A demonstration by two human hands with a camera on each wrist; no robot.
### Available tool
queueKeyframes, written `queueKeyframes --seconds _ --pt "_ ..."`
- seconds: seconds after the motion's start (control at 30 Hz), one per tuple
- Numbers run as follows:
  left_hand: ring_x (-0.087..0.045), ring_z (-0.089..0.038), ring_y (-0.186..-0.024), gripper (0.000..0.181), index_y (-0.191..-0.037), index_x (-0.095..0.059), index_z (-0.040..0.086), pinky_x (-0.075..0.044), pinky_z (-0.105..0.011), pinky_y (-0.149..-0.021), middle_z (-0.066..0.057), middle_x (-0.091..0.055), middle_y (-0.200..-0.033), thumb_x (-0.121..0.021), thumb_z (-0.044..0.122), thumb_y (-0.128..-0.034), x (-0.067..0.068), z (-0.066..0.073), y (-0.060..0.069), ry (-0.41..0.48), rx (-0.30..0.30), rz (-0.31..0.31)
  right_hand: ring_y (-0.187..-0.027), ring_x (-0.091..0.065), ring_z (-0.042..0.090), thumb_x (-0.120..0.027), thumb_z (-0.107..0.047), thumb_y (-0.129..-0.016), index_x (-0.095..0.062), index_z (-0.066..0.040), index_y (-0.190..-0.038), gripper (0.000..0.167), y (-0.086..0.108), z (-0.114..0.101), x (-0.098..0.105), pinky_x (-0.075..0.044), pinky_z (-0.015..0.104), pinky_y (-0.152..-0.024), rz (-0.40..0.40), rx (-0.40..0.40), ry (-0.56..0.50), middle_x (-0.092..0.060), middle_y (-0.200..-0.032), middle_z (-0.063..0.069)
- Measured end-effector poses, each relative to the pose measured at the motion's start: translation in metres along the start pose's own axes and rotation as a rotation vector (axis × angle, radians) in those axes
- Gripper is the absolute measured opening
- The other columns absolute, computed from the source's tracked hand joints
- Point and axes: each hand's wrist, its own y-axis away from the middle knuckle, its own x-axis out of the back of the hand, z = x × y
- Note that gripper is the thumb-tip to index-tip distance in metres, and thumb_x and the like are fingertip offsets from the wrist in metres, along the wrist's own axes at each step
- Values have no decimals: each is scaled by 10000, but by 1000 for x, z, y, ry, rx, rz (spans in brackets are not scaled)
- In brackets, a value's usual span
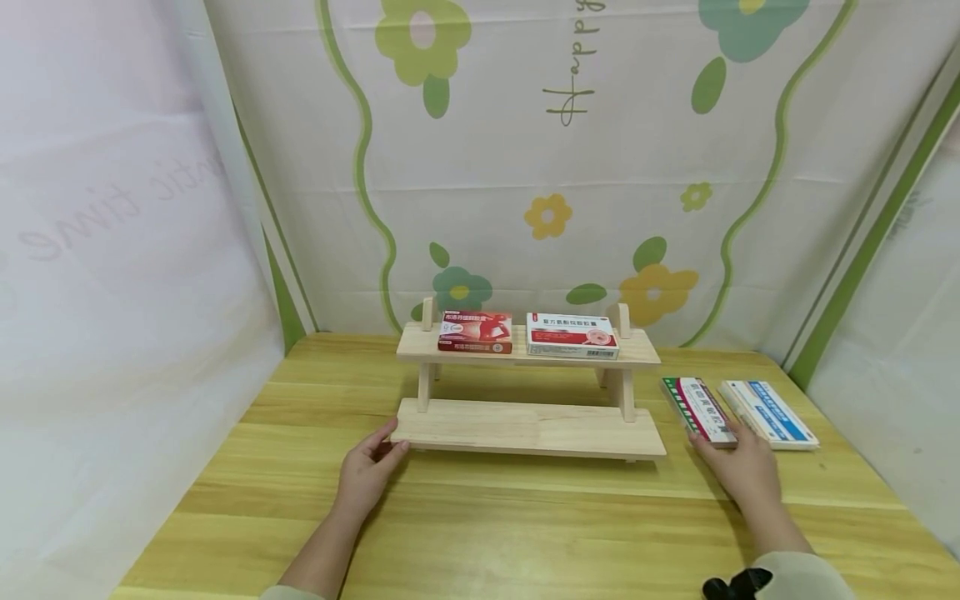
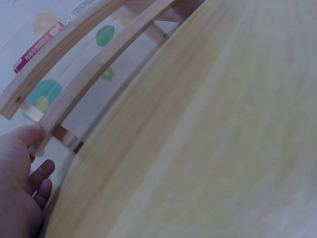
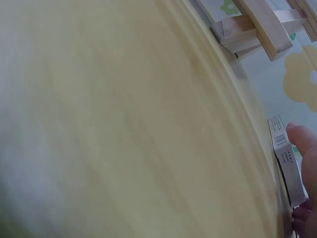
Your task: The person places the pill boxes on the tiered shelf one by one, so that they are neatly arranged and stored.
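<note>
A two-tier wooden stand (image 1: 525,427) is on the table; its left end is held by my left hand (image 1: 363,477), thumb at the front edge and fingers at the side. The left wrist view shows that hand (image 2: 17,183) at the end of the lower board (image 2: 81,79). My right hand (image 1: 748,473) has thumb and fingers around the near end of a white box with green and dark red parts (image 1: 699,407), lying flat. In the right wrist view the box (image 3: 288,166) is beside the thumb of that hand (image 3: 308,168).
On the upper tier lie a red box (image 1: 475,332) and a white and red box (image 1: 572,336). A white and blue box (image 1: 772,415) lies on the table (image 1: 525,533), right of the box at my right hand. Printed cloth (image 1: 480,167) hangs behind and at both sides.
</note>
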Motion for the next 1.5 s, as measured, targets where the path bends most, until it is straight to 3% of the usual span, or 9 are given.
queueKeyframes --seconds 0.43,0.73,1.0,1.2,1.4,1.5 --pt "-590 -92 -1035 535 -1365 -560 43 -487 -106 -817 -81 -543 -1439 -723 253 -900 -1 0 0 -5 0 5 -1267 -286 588 -550 -657 -888 -257 91 -1478 997 -2 -5 -7 -331 700 -1000 20 -64 46 -263 -1436 422" --pt "-588 -99 -1047 537 -1367 -559 49 -485 -101 -819 -91 -531 -1448 -720 263 -902 -1 2 1 7 5 -4 -1297 -292 571 -541 -608 -915 -287 71 -1485 923 -1 -4 -2 -294 667 -1056 42 -79 12 -297 -1451 402" --pt "-589 -51 -1009 533 -1365 -560 44 -490 -104 -813 -83 -534 -1446 -722 250 -901 -1 0 0 16 4 0 -1363 -245 557 -529 -646 -903 -287 18 -1510 931 4 -12 16 -262 666 -1086 78 -82 -64 -269 -1509 368" --pt "-590 -69 -1020 535 -1367 -561 51 -488 -104 -814 -85 -538 -1443 -722 259 -900 -1 1 1 7 7 0 -1346 -262 572 -567 -617 -901 -326 27 -1493 907 8 -27 35 -270 697 -1052 128 -8 -103 -293 -1491 381" --pt "-583 -84 -1048 539 -1372 -555 51 -479 -95 -824 -78 -531 -1451 -713 273 -907 0 3 2 -5 5 -5 -1296 -306 576 -585 -595 -898 -325 -3 -1504 886 11 -45 54 -331 686 -957 163 22 -117 -303 -1478 383" --pt "-582 -81 -1044 536 -1372 -557 55 -479 -96 -825 -75 -535 -1448 -713 271 -907 0 3 2 1 7 -5 -1261 -351 547 -585 -595 -897 -325 -26 -1511 877 13 -56 62 -393 578 -828 177 48 -114 -338 -1471 362"
